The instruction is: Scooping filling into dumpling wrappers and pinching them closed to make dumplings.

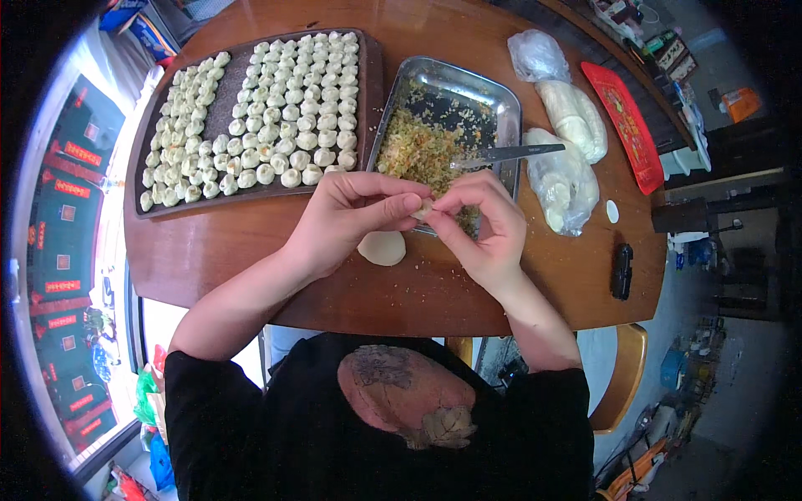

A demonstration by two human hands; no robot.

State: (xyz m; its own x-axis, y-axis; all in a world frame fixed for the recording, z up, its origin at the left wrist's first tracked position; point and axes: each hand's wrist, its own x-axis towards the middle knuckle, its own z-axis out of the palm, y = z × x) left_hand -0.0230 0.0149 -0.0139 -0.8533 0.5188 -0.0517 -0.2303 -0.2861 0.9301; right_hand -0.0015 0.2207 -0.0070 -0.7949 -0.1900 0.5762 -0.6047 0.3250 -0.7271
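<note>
Between my two hands, over the near edge of the metal tray, is a small pale dumpling [423,209], mostly hidden by fingers. My left hand [355,209] grips it from the left with thumb and fingers. From the other side my right hand [480,221] pinches it between thumb and forefinger. A flat round dough wrapper [382,248] lies on the table just below my left hand. Behind my hands, the metal tray [511,100] holds chopped yellow-green filling [413,146]. A flat-handled utensil [522,153] rests in it, its handle over the right rim.
A dark tray [227,92] at the left carries rows of many dumplings [284,108]. To the right on the wooden table [334,305] lie plastic bags of pale dough [572,121], a red tray [622,125], a small white disc [612,211] and a black object [621,271].
</note>
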